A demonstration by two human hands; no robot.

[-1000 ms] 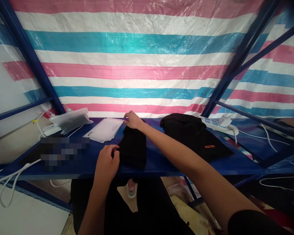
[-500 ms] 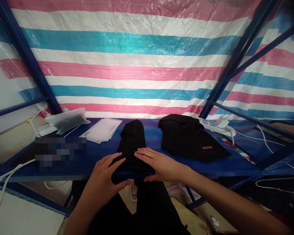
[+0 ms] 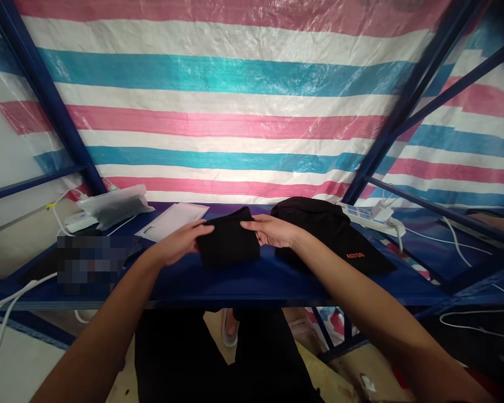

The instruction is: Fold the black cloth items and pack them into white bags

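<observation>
A small folded black garment [image 3: 229, 243] lies on the blue shelf board [image 3: 252, 277], near its middle. My left hand [image 3: 180, 242] grips the garment's left edge, fingers closed over it. On the other side, my right hand [image 3: 271, 230] pinches its upper right corner. A second black garment [image 3: 325, 232] with a small orange logo lies just to the right, touching my right wrist.
White plastic bags [image 3: 172, 219] lie flat left of the garment, and a crumpled clear bag [image 3: 113, 204] sits further left. A white power strip [image 3: 367, 215] with cables rests at the right rear. Blue rack posts [image 3: 46, 101] and a striped tarp [image 3: 235, 101] stand behind.
The long black garment has been folded in half away from me into a short block. Both hands moved from its near end up to its sides at the far end.
</observation>
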